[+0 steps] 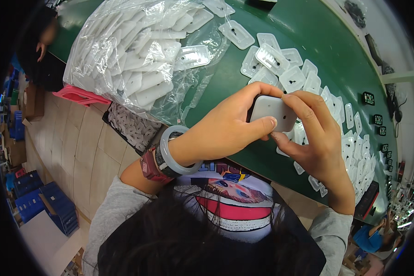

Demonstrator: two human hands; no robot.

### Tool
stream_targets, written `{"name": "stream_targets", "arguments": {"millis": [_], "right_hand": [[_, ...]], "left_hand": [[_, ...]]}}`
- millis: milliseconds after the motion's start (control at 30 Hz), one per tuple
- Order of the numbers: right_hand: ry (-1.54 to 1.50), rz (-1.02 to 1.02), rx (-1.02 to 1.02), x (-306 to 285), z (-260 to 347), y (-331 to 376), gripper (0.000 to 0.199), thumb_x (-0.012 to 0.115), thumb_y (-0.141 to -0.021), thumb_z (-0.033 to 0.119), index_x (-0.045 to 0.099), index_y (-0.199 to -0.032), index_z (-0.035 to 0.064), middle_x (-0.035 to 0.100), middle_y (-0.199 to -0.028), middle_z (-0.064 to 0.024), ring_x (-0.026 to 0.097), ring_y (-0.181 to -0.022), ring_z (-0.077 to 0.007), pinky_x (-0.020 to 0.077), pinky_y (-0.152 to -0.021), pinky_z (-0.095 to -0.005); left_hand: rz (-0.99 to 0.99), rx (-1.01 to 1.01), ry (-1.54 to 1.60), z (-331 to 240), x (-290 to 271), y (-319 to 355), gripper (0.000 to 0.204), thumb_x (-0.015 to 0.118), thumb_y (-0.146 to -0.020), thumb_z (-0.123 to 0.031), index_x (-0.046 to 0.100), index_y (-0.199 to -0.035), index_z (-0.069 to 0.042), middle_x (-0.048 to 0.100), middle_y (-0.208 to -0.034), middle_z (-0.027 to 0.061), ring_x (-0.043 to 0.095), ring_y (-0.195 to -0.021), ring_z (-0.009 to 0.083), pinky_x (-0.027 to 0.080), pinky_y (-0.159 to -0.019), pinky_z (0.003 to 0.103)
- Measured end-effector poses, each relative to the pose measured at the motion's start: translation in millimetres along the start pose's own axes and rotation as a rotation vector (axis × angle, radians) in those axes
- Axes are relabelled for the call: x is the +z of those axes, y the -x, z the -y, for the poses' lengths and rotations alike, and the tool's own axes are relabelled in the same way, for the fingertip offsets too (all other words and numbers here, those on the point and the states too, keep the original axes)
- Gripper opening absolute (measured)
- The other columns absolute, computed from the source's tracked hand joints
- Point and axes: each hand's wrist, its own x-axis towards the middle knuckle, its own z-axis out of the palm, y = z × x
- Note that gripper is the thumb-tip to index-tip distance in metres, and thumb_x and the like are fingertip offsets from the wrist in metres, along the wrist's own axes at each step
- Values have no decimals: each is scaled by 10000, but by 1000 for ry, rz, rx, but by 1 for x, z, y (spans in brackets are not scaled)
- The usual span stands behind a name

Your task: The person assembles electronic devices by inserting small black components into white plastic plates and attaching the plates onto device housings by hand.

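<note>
Head view: casing (272,109) near table edge (267,171)

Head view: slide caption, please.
Left hand and right hand hold a white rounded piece over a green table, near a clear bag of white parts.

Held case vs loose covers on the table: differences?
Held case is gripped by left hand and right hand; loose covers lie on the table.
Held case shows a dark left edge; loose covers' rims look pale.
Held case's face has small dark spots; several loose covers show a longer dark mark.
Both: pale, rounded corners.
</note>
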Motion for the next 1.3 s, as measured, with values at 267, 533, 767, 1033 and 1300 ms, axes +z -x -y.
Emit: {"name": "stream_targets", "arguments": {"millis": [267,533,767,1033,1300], "right_hand": [[45,-89,-84,4,-1,0,491,745,-657,54,601,-1123,2,595,-1066,-110,593,-795,-237,495,-650,-285],[28,-137,81,-17,-11,5,505,748,-635,22,606,-1120,11,600,-1069,-108,590,-871,-236,501,-722,-298],[45,38,164,-1,-15,12,454,745,-667,58,605,-1097,13,607,-1053,-93,593,-852,-232,489,-728,-296],[19,2,258,-3,-25,10,434,742,-690,76,602,-1094,6,608,-1065,-91,597,-852,-236,486,-724,-294],[-17,79,303,2,-22,11,444,733,-680,25,615,-1107,-10,614,-1083,-100,559,-862,-212,471,-742,-281]], "left_hand": [[27,61,58,4,-2,0,372,523,-926,-56,447,-1286,-1,566,-1109,151,588,-919,176,521,-776,252],[-110,-21,240,0,-17,6,361,579,-930,-189,502,-1247,-33,593,-1007,98,595,-792,141,497,-710,239],[-351,250,-35,-3,-27,6,285,617,-904,-149,576,-1161,-33,552,-1253,129,588,-883,178,508,-754,272],[-447,772,-1127,1,-42,-11,360,609,-784,-1,613,-1141,-45,489,-1372,136,541,-1082,264,448,-906,305],[-490,780,-1134,-4,-58,-14,314,594,-790,-18,604,-1102,-47,534,-1288,147,568,-822,237,484,-795,307]]}}
